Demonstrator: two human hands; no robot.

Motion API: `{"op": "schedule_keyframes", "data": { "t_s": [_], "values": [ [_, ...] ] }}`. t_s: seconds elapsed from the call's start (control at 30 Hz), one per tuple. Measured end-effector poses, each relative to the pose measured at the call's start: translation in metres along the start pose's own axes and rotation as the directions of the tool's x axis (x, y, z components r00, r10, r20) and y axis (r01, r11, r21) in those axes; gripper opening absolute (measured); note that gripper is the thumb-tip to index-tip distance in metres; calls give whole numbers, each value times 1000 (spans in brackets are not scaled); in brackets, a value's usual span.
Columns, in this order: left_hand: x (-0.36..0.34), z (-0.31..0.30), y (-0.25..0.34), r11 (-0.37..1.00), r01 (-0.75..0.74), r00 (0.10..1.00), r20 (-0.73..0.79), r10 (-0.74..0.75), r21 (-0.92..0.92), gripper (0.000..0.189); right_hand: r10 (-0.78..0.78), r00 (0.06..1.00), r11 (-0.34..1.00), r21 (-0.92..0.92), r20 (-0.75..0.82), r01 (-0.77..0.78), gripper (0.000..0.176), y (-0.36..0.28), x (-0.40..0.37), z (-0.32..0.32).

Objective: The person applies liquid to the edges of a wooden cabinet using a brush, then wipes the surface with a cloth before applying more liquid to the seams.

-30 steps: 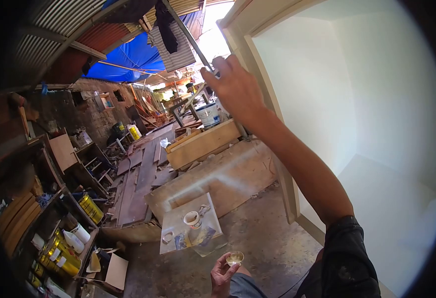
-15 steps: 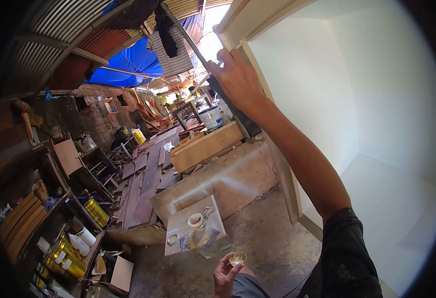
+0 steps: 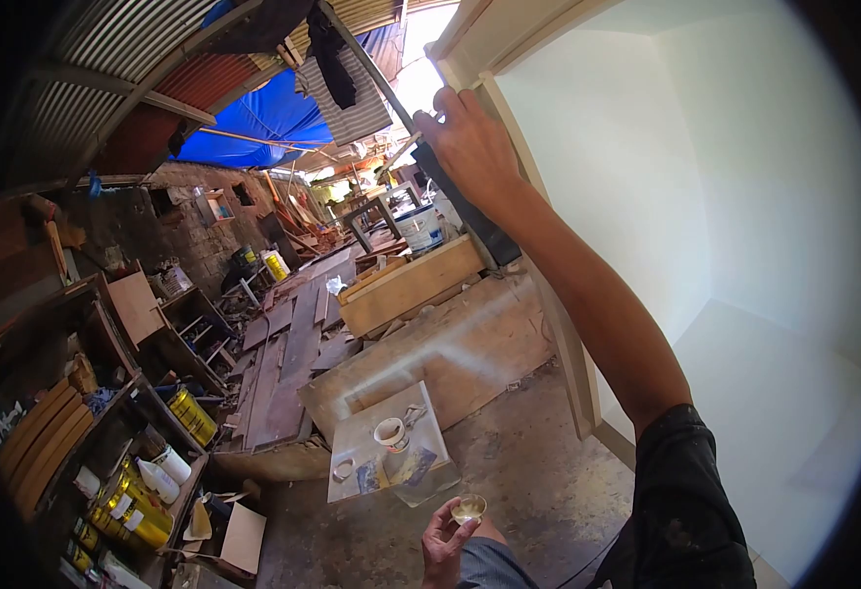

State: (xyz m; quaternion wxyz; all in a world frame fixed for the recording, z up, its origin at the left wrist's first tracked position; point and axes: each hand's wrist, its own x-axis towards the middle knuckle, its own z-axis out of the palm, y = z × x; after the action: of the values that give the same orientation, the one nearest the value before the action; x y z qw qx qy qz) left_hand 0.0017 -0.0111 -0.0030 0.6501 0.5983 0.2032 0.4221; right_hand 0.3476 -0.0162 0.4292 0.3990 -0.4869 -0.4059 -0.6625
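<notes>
Head view: the work appears to be a wipe or touch-up along the frame (image 3: 565,368), fed from the cup (image 3: 467,508). To do it well, judged from this view: keep the cup level and close to the body, since it holds a shallow pale liquid and has no lid. Run the raised hand down the frame's edge in one even pass. Keep drips off the white panel (image 3: 744,196) to the right. The right hand (image 3: 469,147) is raised far and high at the frame's top left corner, arm nearly straight, back of the hand toward the camera. Its fingers curl over the frame's edge and press a dark strip (image 3: 474,221) whose nature cannot be told. The left hand (image 3: 443,547) is low and near, palm up, pinching the cup by its rim between thumb and fingertips. It is above the floor (image 3: 528,481) and just near of the board (image 3: 352,447) that carries a mug (image 3: 389,433).
</notes>
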Motion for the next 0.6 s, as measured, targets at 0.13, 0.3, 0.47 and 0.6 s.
{"op": "schedule_keyframes", "data": {
  "t_s": [0.13,0.3,0.47,0.6],
  "values": [
    [1,-4,-5,1000,-9,1000,15,10,-30,49,-11,1000,1000,10,-14,11,25,-2,-3,-3],
    [1,-3,-5,999,-6,1000,12,6,-49,49,-19,999,1000,7,-37,19,26,1,-3,-3],
    [0,6,2,1000,-11,1000,-18,11,-6,48,-11,999,1000,20,-34,12,29,5,-1,2],
    [0,0,-4,1000,-13,1000,1,13,-20,48,-19,1000,998,59,4,19,31,-1,-8,-4]
  ]
}}
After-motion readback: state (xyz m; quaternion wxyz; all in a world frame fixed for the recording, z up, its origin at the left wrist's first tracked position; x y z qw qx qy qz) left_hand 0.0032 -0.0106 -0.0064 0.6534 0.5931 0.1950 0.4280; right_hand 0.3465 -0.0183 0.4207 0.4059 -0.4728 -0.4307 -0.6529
